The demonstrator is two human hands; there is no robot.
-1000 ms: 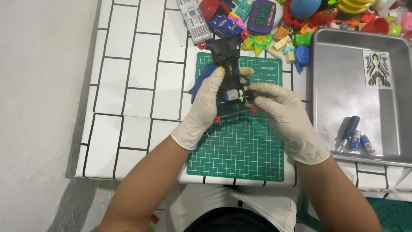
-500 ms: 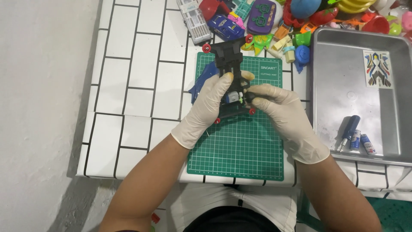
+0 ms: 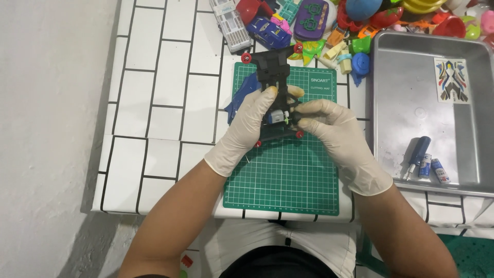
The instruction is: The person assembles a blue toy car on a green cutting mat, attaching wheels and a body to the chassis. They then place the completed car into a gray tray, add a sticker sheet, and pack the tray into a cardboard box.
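Observation:
A black toy car chassis (image 3: 272, 72) with small red rollers lies lengthwise on a green cutting mat (image 3: 285, 180). Both my hands wear cream gloves. My left hand (image 3: 244, 131) grips the chassis from the left side, thumb on top near the small silver motor (image 3: 277, 117). My right hand (image 3: 334, 139) comes in from the right, its fingertips pinched at the motor end of the chassis. A blue car body shell (image 3: 242, 95) lies under the chassis at the mat's left edge, partly hidden by my left hand.
A metal tray (image 3: 396, 103) on the right holds a sticker sheet (image 3: 453, 80), a blue screwdriver (image 3: 417, 154) and two small batteries (image 3: 433, 168). Toy cars and several colourful plastic toys (image 3: 319, 20) crowd the far edge of the white tiled table (image 3: 159, 103).
The chassis has shifted slightly toward me on the mat. My right fingers have closed in on the motor end; my left hand keeps its grip.

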